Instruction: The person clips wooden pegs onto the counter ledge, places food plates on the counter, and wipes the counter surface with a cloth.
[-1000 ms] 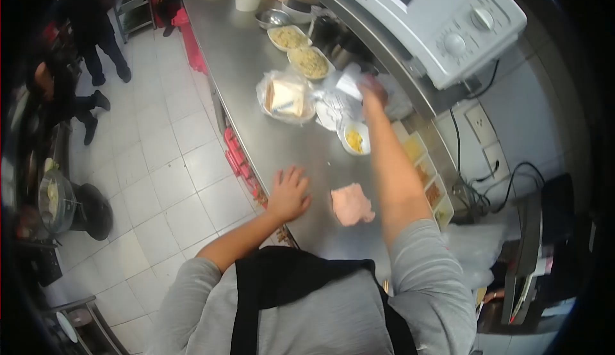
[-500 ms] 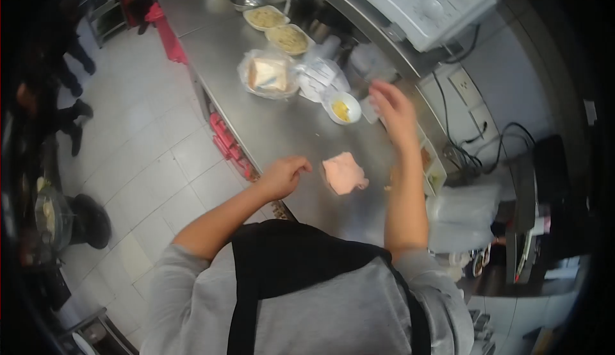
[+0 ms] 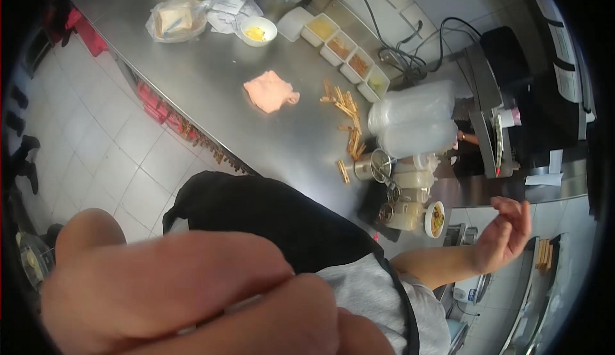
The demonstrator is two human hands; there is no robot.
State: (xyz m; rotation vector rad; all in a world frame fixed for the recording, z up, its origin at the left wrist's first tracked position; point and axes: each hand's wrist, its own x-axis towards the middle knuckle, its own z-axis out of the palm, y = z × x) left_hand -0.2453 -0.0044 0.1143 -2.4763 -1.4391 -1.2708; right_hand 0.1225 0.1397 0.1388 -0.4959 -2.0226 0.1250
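My left hand [image 3: 192, 291] looms large and blurred at the lower left, close to the camera; its fingers are curled together, and whatever they may hold is hidden. Out to the right, beyond the table's end, my right hand [image 3: 505, 236] is raised with its fingers loosely apart and nothing in it. A crumpled pink piece [image 3: 270, 91] lies on the steel table [image 3: 211, 92]. Behind it are a white bowl with yellow food [image 3: 258, 32] and a bagged stack of bread [image 3: 174, 20]. Wooden clothespins [image 3: 346, 108] lie scattered to its right.
White containers of ingredients [image 3: 339, 47] line the table's back edge. Clear plastic bags or containers [image 3: 416, 118], a metal cup [image 3: 373, 165] and several jars [image 3: 410, 195] stand to the right. Black cables [image 3: 410, 54] hang by the wall.
The view has swung right, and the microwave has left it. My left hand has risen from beside the table toward the camera. My right hand has moved from above the table out to the right.
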